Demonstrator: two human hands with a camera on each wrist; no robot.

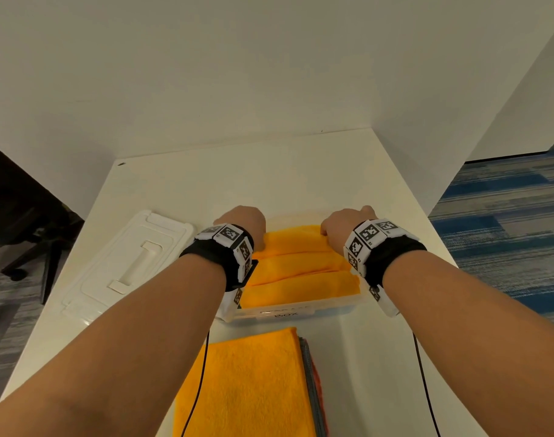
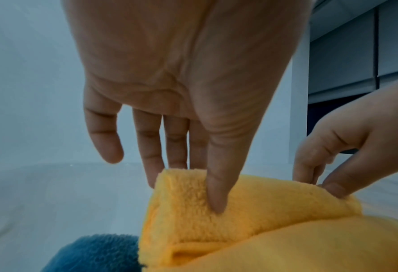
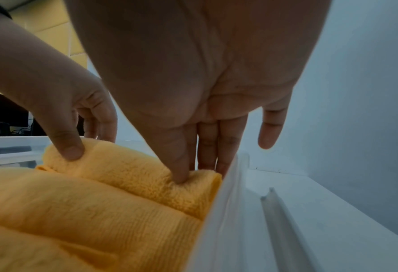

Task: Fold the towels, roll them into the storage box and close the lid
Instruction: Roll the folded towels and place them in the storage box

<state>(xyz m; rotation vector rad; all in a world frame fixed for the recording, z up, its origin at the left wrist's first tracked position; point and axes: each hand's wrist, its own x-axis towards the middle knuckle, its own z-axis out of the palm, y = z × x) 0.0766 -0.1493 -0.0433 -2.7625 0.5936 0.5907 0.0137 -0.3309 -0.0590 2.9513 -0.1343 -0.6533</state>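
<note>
- Head view: both hands reach into the clear storage box (image 1: 271,314) on the white counter (image 1: 301,171). The left hand (image 1: 242,220) is at the box's left end, the right hand (image 1: 348,223) at its right end, both on the far rolled orange towel (image 1: 293,238). Two more orange rolls (image 1: 301,279) lie side by side nearer the person inside the box.
- The white lid (image 1: 127,263) lies flat on the counter just left of the box, handle up. A stack of folded towels (image 1: 244,383), orange on top with grey and red edges below, sits on the counter in front of the box.
- Left wrist view: the left thumb (image 2: 216,193) presses into the front of the towel roll's end while the fingers (image 2: 151,156) go down behind it, so the hand pinches the roll. The little finger (image 2: 104,139) hangs free. The right hand pinches the other end. A blue towel (image 2: 95,254) shows low in the frame, beside the orange roll.
- Right wrist view: the right thumb (image 3: 176,165) digs into the roll's end against the box wall (image 3: 218,211), fingers behind it, gripping; the little finger sticks out past the wall.
</note>
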